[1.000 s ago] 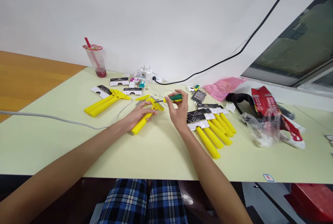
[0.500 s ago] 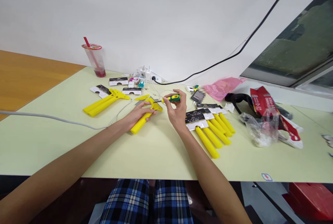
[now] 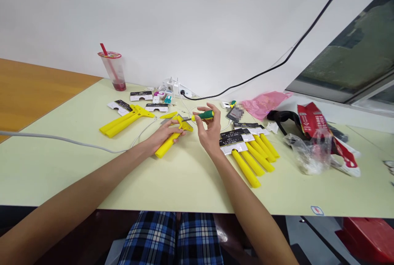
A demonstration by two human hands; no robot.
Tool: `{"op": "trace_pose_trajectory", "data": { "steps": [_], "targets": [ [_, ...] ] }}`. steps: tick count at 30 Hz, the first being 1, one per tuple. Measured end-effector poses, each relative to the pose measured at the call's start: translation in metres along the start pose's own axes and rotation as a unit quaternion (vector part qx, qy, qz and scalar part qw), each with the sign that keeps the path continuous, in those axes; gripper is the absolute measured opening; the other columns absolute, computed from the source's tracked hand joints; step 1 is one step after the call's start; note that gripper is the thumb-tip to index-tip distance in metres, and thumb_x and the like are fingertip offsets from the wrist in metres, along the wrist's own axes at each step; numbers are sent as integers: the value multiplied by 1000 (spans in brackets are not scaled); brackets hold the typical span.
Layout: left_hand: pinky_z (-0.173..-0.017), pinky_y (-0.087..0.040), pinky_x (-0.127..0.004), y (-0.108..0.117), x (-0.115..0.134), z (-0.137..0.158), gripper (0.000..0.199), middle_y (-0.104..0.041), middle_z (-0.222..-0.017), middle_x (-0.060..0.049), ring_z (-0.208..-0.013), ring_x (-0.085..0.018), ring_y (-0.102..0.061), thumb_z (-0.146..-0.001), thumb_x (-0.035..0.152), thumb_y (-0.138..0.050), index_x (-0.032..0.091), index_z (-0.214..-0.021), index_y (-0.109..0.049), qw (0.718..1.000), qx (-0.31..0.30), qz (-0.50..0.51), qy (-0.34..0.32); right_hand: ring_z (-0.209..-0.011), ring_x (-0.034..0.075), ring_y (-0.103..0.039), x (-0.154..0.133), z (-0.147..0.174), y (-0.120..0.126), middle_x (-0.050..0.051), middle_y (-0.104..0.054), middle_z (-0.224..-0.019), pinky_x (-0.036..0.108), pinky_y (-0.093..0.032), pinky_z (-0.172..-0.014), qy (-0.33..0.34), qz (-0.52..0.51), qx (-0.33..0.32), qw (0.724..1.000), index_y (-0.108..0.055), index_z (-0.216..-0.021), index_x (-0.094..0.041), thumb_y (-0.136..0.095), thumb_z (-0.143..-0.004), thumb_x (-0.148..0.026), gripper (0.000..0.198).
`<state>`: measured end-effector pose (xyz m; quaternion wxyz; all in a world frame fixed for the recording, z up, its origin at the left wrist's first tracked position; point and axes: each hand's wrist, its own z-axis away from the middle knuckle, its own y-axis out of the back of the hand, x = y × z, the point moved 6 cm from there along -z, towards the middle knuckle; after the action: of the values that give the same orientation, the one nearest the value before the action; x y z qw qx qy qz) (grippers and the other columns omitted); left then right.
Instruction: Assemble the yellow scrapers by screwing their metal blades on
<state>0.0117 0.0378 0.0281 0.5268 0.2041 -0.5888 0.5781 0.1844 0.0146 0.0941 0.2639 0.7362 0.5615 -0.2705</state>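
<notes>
My left hand (image 3: 164, 134) is wrapped round a yellow scraper (image 3: 165, 147), gripping it near its head, with the handle pointing down toward me. In my right hand (image 3: 209, 129) is a screwdriver (image 3: 205, 115) with a green and yellow handle, held between thumb and fingers. Its shaft points left, and the tip meets the scraper's head; whether it sits in a screw is too small to tell. Just behind the left hand lies a loose yellow piece (image 3: 169, 115). To the left, two yellow scraper handles (image 3: 123, 122) lie side by side on the table.
Several carded yellow scrapers (image 3: 246, 168) lie right of my right arm. A drink cup (image 3: 113, 72) stands at the back left, near a power strip (image 3: 172, 87). A white cable (image 3: 92, 145) crosses the left side. Farther right are a pink bag (image 3: 264, 104) and clear plastic (image 3: 310, 154).
The fingers of my right hand have shifted slightly on the screwdriver, and its handle looks turned. My left hand keeps the scraper in the same place.
</notes>
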Motion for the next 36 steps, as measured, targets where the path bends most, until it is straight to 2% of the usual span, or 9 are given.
{"op": "trace_pose_trajectory", "data": {
  "steps": [4,7,9,13,15,19,22,29,36],
  "targets": [
    [-50,-43,-21,-1,0,0,59,-75,-92,-6,-66,-14,-67,-69,15,-92,23,-110,-51,1000,-6,0,1,-98,20,-75,0,-2,5,4,-75,-105,35,-64,-86,-15,26,34,999,-54,-129,-28,-76,-101,-41,38],
    [-50,-43,-22,-2,0,0,60,-75,-92,-6,-66,-14,-67,-68,13,-92,23,-111,-52,1000,-14,-4,1,-94,19,-74,2,-3,8,3,-73,-101,35,-63,-85,-24,32,49,998,-51,-125,-27,-75,-101,-43,37],
    [-49,-43,-22,-1,0,-1,61,-76,-94,-7,-71,-16,-70,-68,13,-92,23,-112,-51,1000,-7,-5,-2,-101,20,-74,3,-3,7,6,-73,-109,38,-63,-92,-11,23,37,999,-49,-129,-27,-73,-103,-43,39],
    [-50,-43,-21,2,-2,-2,60,-76,-97,-8,-75,-18,-71,-71,15,-92,24,-113,-50,1000,-1,5,-1,-128,26,-71,5,-2,1,17,-62,-144,46,-61,-105,12,4,-12,1000,-41,-146,-28,-68,-105,-45,52],
    [-51,-44,-22,3,-2,-3,60,-76,-98,-9,-75,-18,-72,-71,16,-93,24,-113,-50,1000,-3,12,-2,-126,26,-73,7,-1,-1,18,-58,-150,46,-62,-105,5,-7,-23,1000,-38,-151,-29,-66,-106,-47,56],
    [-51,-42,-21,4,-3,-5,60,-76,-99,-9,-81,-20,-74,-70,16,-93,23,-112,-51,1000,-1,23,-7,-112,23,-77,8,0,-3,11,-74,-123,46,-63,-105,-11,-13,-23,1000,-43,-147,-28,-70,-105,-45,53],
    [-51,-42,-21,4,-3,-4,61,-76,-98,-9,-80,-20,-74,-70,16,-93,23,-113,-51,1000,1,21,-5,-105,22,-78,7,-1,-1,6,-77,-111,43,-64,-100,-20,-6,-6,1000,-50,-135,-28,-75,-102,-45,46],
    [-50,-43,-23,-1,-2,-2,63,-75,-91,-5,-61,-14,-65,-68,19,-97,23,-110,-51,1000,-26,-9,-2,-92,20,-76,8,-4,6,2,-72,-101,35,-63,-84,-34,26,45,998,-56,-121,-27,-83,-93,-54,48],
    [-51,-41,-24,-1,-1,-2,67,-76,-92,-4,-53,-11,-61,-66,24,-100,23,-111,-52,998,-46,-39,-15,-75,15,-59,11,-4,10,-4,-61,-87,30,-56,-74,-34,64,80,994,-55,-101,-26,-84,-90,-57,44]
  ]
}}
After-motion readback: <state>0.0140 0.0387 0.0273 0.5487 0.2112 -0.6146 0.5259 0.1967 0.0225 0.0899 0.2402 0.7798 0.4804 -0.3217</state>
